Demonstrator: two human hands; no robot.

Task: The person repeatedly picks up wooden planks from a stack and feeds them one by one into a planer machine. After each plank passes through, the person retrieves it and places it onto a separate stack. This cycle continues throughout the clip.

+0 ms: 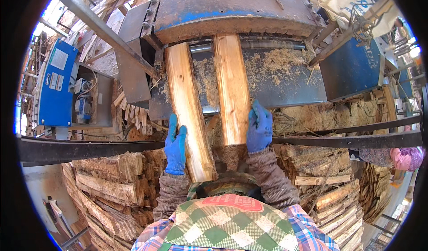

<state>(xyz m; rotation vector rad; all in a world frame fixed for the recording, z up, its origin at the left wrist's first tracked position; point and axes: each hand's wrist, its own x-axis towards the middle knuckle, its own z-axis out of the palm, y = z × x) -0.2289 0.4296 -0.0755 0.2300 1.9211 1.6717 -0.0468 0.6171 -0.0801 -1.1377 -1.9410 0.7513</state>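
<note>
Two pale wooden slabs with bark edges lie side by side, pointing away from me into a metal woodworking machine (232,12). The left slab (189,104) slants, its near end closest to my body. Against its left edge is my blue-gloved left hand (176,146), fingers stretched out and thumb apart near the top face. Farther in sits the right slab (232,90), its far end at the machine's opening. My blue-gloved right hand (260,126) is beside that slab's right edge, fingers loosely bent and not wrapped round it. The undersides of both slabs are hidden.
Sawdust (283,66) covers much of the metal infeed table (290,92). A blue control box (55,84) stands open at left. Dark metal rails (343,141) cross on both sides. Stacked boards (111,184) flank me. A person in pink (406,157) is at far right.
</note>
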